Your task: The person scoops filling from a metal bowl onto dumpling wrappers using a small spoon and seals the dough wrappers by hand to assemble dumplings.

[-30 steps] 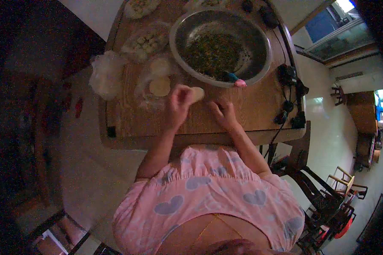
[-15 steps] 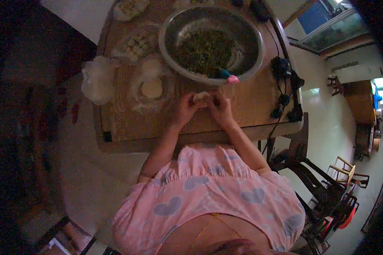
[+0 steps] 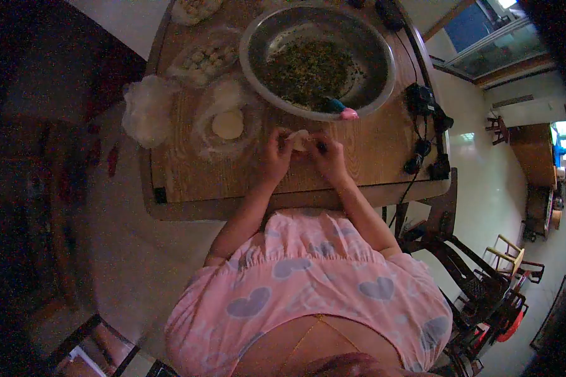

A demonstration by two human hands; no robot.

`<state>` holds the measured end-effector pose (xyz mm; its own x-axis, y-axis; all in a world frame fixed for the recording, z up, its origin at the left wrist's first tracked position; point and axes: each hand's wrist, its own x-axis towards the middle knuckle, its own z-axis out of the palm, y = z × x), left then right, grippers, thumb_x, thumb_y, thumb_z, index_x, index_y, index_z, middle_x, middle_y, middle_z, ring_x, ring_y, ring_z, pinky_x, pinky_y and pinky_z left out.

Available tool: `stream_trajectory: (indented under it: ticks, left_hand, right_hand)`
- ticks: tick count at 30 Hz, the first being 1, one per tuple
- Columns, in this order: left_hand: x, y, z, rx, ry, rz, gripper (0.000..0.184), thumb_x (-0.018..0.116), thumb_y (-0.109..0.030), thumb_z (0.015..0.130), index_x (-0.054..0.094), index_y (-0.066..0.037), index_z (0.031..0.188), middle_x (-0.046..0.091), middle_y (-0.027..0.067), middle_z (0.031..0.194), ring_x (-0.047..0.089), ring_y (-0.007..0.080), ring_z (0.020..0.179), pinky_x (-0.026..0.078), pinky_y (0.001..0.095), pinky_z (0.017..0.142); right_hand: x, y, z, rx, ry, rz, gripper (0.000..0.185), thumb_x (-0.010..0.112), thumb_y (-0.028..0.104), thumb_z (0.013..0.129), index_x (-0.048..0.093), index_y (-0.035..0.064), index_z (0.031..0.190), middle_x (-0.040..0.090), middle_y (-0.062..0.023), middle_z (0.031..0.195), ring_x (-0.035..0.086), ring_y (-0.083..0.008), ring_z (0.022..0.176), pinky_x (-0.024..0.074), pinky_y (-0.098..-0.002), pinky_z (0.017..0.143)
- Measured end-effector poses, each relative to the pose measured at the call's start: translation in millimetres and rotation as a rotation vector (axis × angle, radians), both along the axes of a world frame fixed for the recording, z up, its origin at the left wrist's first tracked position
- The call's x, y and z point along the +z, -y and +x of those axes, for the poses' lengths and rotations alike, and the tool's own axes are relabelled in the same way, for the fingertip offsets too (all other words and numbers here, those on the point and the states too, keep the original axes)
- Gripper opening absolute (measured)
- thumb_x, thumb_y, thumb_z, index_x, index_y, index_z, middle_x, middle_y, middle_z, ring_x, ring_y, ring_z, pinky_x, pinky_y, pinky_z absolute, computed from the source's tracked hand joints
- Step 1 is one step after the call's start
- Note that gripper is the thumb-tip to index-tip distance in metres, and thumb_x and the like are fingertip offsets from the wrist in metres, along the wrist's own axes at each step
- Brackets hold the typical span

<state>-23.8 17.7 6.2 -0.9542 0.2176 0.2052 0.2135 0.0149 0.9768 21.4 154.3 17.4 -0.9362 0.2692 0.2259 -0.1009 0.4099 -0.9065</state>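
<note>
Having moved in since a second ago, the right hand (image 3: 329, 157) is joining the left hand (image 3: 275, 157) in pinching the dough (image 3: 300, 141) between them, the bowl (image 3: 376, 75) lying just beyond, and I'm fearing uneven tugging could tear it.

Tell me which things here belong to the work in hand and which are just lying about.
Seemingly belonging:
- pale piece between left hand and right hand
- metal bowl of green mixture
- pink-ended utensil
- pale disc

Probably just lying about:
- black cable bundle
- wooden chair
</note>
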Motion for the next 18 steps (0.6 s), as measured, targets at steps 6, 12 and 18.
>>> stream_trajectory:
  ticks: [6, 12, 18]
  left_hand:
    - [-18.2, 7.6, -5.0, -0.134, 0.061, -0.180, 0.017, 0.055, -0.008, 0.084, 0.053, 0.001, 0.099, 0.061, 0.0088, 0.085, 0.060, 0.0128, 0.072, 0.050, 0.0261, 0.058]
    - [-9.3, 2.8, -0.4, -0.090, 0.039, -0.093, 0.018, 0.054, -0.008, 0.085, 0.052, 0.001, 0.100, 0.061, 0.0097, 0.088, 0.060, 0.0135, 0.074, 0.050, 0.0254, 0.058]
    - [-9.2, 1.3, -2.2, -0.054, 0.067, 0.071, 0.018, 0.054, -0.008, 0.085, 0.053, -0.001, 0.102, 0.060, 0.0088, 0.089, 0.059, 0.0134, 0.079, 0.050, 0.0270, 0.062]
  right_hand:
    - [-7.4, 1.8, -2.4, -0.057, -0.043, -0.053, 0.017, 0.061, 0.013, 0.080, 0.060, 0.0007, 0.093, 0.055, -0.0057, 0.063, 0.047, -0.0073, 0.058, 0.0419, -0.0253, 0.053]
    - [-7.6, 0.7, -1.3, -0.060, -0.033, -0.027, 0.016, 0.061, 0.013, 0.081, 0.060, 0.0002, 0.091, 0.059, -0.0086, 0.069, 0.052, -0.0094, 0.062, 0.0443, -0.0262, 0.057]
    - [-2.5, 2.7, -2.3, -0.041, -0.060, -0.019, 0.015, 0.061, 0.012, 0.080, 0.059, -0.0004, 0.087, 0.061, -0.0107, 0.072, 0.055, -0.0116, 0.063, 0.0456, -0.0269, 0.058]
